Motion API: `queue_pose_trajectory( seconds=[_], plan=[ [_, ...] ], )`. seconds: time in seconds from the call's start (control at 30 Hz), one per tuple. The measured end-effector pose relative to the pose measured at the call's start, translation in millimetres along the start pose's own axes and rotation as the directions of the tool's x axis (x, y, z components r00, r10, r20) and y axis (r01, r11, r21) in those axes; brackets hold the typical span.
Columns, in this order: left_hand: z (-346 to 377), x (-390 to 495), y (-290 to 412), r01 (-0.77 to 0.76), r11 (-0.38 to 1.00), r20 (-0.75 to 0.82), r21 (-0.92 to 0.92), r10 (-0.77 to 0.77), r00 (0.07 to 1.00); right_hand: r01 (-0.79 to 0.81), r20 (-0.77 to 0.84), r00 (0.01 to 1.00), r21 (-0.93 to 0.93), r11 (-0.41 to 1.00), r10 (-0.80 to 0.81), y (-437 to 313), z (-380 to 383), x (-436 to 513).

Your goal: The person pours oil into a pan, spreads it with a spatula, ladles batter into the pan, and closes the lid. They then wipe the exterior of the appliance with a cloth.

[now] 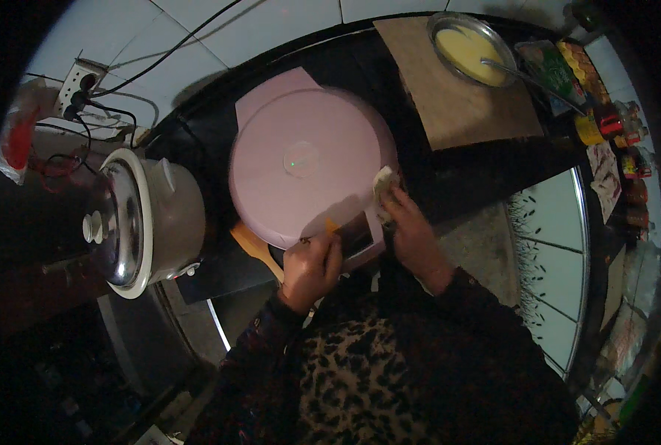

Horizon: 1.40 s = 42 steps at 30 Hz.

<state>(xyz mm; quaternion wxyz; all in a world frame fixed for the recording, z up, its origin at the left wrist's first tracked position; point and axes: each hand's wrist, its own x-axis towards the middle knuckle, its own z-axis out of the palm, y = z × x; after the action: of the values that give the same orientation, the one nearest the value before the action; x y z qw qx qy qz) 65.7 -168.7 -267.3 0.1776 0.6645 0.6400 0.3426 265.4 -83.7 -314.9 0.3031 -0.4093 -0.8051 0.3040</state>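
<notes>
A round pink electric baking pan [330,133] sits before me with its lid down and a small green light at the lid's centre. At its front edge, near the dark handle panel [358,236], my left hand [311,267] is curled around a small orange-yellow piece [331,225]; what it is, I cannot tell. My right hand [414,233] grips a pale folded cloth [385,186] against the pan's right front rim. A wooden spatula [255,247] lies partly beneath the pan's left front side, its handle running towards my left wrist.
Left stands an electric cooker [174,217] with a lid. Cords run to a wall power strip [77,83]. At the back right, a metal bowl [464,50] of yellow batter with a spoon [531,83] rests on a brown board [453,111]. Bottles [636,164] line the right.
</notes>
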Motion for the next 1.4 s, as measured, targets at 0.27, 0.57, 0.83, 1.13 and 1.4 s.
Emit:
queue_pose_trajectory(
  seconds=[0.27, 0.57, 0.83, 1.13, 1.4],
  plan=[
    [0.8, -1.9, -1.4, -0.035, 0.999, -0.004, -0.038, 0.035, 0.999, -0.003, -0.216, 0.976, -0.02, 1.0, -0.002, 34.0, 13.8, 38.6],
    [4.6, -3.9, -5.1, -0.068, 0.997, -0.045, -0.024, 0.067, 0.997, 0.147, -0.014, 0.989, -0.064, 0.987, -0.148, -13.2, -11.2, 50.7],
    [1.9, -14.9, -8.8, 0.099, 0.962, -0.087, -0.256, -0.125, 0.988, 0.262, 0.237, 0.943, -0.09, 0.961, -0.235, -37.2, -13.1, 36.6],
    [-6.0, -29.6, -14.3, 0.106, 0.752, -0.169, -0.65, -0.279, 0.945, 0.3, 0.62, 0.768, -0.129, 0.945, -0.159, -63.0, 19.5, 52.2],
    [-20.9, -49.7, -22.7, 0.129, 0.743, -0.215, -0.657, -0.349, 0.912, -0.024, 0.43, 0.902, -0.008, 1.0, 0.026, -56.1, -6.5, 67.8]
  ],
)
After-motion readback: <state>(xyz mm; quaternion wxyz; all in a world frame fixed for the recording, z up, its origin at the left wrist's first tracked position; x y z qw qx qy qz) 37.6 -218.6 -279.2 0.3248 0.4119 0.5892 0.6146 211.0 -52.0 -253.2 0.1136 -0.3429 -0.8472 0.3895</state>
